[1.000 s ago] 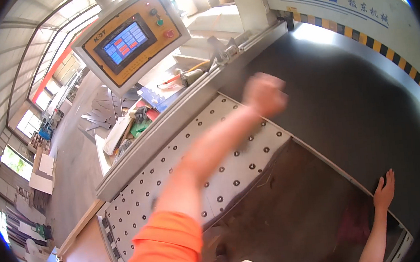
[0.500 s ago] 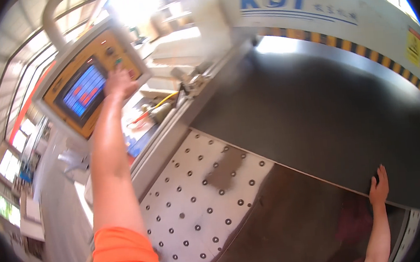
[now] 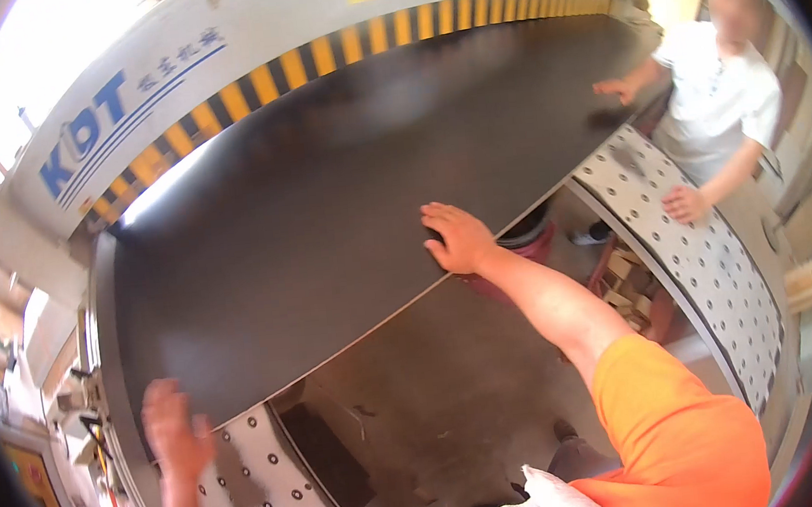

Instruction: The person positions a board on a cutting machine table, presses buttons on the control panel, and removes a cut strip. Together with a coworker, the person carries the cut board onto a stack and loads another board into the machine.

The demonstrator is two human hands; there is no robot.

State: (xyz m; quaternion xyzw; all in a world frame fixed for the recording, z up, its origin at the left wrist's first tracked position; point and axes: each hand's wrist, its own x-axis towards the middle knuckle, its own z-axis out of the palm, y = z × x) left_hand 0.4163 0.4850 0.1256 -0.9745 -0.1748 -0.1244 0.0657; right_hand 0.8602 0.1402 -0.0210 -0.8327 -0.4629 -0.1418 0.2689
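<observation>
A large dark board [image 3: 323, 183] lies flat across the bed of a panel-cutting machine, its thin pale front edge running diagonally in front of me. My right hand [image 3: 461, 239] rests on the board's top near that edge, fingers stretched out and thumb apart. At the board's near left corner is my left hand [image 3: 178, 433], somewhat blurred, with fingers extended and holding nothing that I can see. Whether its palm touches the board cannot be made out. A perforated light support table [image 3: 271, 478] stands beside it, partly under the board's edge.
A machine beam [image 3: 289, 22] with a yellow-black striped guard [image 3: 321, 60] spans the far side. Another person [image 3: 720, 91] in a white shirt stands at the right, one hand on a second perforated table [image 3: 717, 275]. Wood offcuts [image 3: 626, 287] lie below.
The view has swung right. My left hand has left the control panel's buttons and is now at the board's left corner. My right hand stays at the front edge; a co-worker has come into view.
</observation>
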